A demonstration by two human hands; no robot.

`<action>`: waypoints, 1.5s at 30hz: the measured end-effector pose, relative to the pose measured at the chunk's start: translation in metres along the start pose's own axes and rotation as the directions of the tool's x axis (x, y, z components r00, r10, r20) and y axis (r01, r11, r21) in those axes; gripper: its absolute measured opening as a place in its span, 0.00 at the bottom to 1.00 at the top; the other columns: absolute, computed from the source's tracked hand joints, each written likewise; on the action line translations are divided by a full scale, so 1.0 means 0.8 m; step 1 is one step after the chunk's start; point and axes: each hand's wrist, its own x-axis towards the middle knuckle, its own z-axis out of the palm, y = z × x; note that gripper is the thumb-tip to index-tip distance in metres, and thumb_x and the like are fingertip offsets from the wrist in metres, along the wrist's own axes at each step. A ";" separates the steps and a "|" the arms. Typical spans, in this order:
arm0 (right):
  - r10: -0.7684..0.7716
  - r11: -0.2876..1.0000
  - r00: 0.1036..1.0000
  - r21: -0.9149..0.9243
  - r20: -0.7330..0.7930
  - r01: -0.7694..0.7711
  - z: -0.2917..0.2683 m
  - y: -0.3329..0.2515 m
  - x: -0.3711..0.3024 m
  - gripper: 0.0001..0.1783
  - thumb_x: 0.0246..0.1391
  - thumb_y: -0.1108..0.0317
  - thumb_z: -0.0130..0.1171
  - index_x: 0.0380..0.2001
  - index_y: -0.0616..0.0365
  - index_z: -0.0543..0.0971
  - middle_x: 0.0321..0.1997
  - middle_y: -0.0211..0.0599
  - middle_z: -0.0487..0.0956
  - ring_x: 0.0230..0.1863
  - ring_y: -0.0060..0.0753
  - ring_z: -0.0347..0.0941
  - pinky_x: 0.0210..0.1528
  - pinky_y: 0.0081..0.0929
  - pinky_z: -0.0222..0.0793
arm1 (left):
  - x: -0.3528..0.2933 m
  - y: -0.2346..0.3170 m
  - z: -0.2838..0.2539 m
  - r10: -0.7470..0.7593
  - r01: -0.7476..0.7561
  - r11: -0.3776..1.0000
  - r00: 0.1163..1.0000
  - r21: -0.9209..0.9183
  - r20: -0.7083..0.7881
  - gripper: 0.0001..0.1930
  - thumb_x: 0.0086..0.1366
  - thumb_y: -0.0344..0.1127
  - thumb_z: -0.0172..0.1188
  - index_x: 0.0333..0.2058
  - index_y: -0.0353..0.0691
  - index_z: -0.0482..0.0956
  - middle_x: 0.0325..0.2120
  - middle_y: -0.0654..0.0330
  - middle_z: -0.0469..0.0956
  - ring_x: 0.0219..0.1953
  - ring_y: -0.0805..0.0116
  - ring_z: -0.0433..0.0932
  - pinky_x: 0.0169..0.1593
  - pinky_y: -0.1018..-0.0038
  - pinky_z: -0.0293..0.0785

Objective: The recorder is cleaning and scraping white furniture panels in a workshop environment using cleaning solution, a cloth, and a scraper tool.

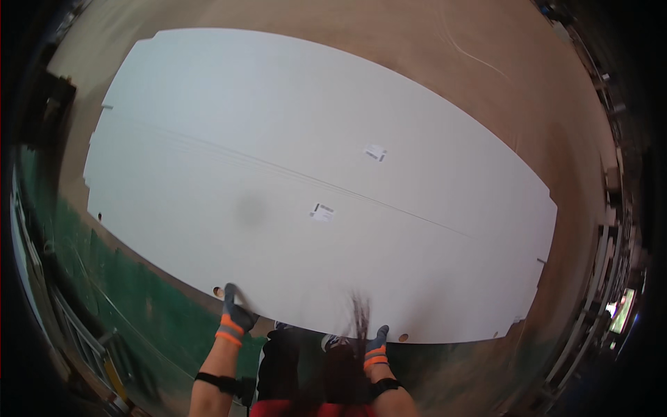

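A large white panel (pixel 278 125) fills most of the head view, tilted down toward the right. A thin dark line crosses its middle lengthwise; whether this is a seam between two panels I cannot tell. My left hand (pixel 236 315), in a grey glove with an orange cuff, grips the near edge with its thumb on top, beside a round hole (pixel 218 292). My right hand (pixel 376 346), gloved alike, holds the same edge farther right, next to another hole (pixel 404 338). The fingers of both hands are hidden under the panel. Two printed labels (pixel 322 212) lie on the white surface.
Brown floor (pixel 486 62) spreads beyond the panel, and green floor (pixel 160 313) lies on my side. A metal frame (pixel 83 333) stands at the lower left. Along the right rim are rails (pixel 590 299) and a small lit screen (pixel 623 311). My shoes (pixel 335 341) show just below the near edge.
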 end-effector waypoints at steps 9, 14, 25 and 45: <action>-0.050 0.999 0.998 0.002 0.040 0.050 0.038 -0.004 -0.016 0.49 0.55 0.23 0.32 0.66 0.49 0.61 0.70 0.42 0.61 0.70 0.54 0.52 0.68 0.61 0.48 | 0.005 -0.010 0.003 0.013 -0.011 0.999 0.998 0.036 -0.068 0.32 0.57 0.51 0.67 0.56 0.44 0.68 0.54 0.56 0.72 0.55 0.51 0.71 0.61 0.48 0.66; 0.104 0.939 0.975 -0.304 -0.197 -0.162 0.080 0.008 -0.073 0.42 0.58 0.28 0.34 0.60 0.50 0.65 0.62 0.42 0.65 0.63 0.49 0.56 0.61 0.56 0.53 | -0.014 0.015 -0.039 0.130 -0.025 0.930 0.956 0.367 -0.264 0.29 0.59 0.49 0.66 0.53 0.40 0.69 0.52 0.53 0.73 0.50 0.54 0.74 0.56 0.50 0.70; -0.028 -0.347 0.999 -0.938 0.023 0.012 0.148 -0.050 -0.141 0.25 0.62 0.46 0.49 0.38 0.62 0.77 0.28 0.43 0.81 0.22 0.39 0.76 0.21 0.33 0.74 | -0.233 -0.038 -0.226 0.686 -0.198 0.102 0.724 0.975 0.075 0.28 0.57 0.30 0.53 0.59 0.45 0.69 0.57 0.46 0.71 0.60 0.48 0.68 0.62 0.64 0.65; 0.231 -0.816 0.945 -0.483 0.231 0.318 0.423 0.506 -0.334 0.26 0.62 0.48 0.50 0.53 0.58 0.71 0.44 0.47 0.81 0.39 0.46 0.80 0.33 0.45 0.77 | -0.478 -0.146 -0.461 0.670 0.137 0.019 0.733 0.990 -0.115 0.15 0.56 0.48 0.57 0.38 0.50 0.84 0.40 0.57 0.83 0.41 0.51 0.81 0.44 0.59 0.77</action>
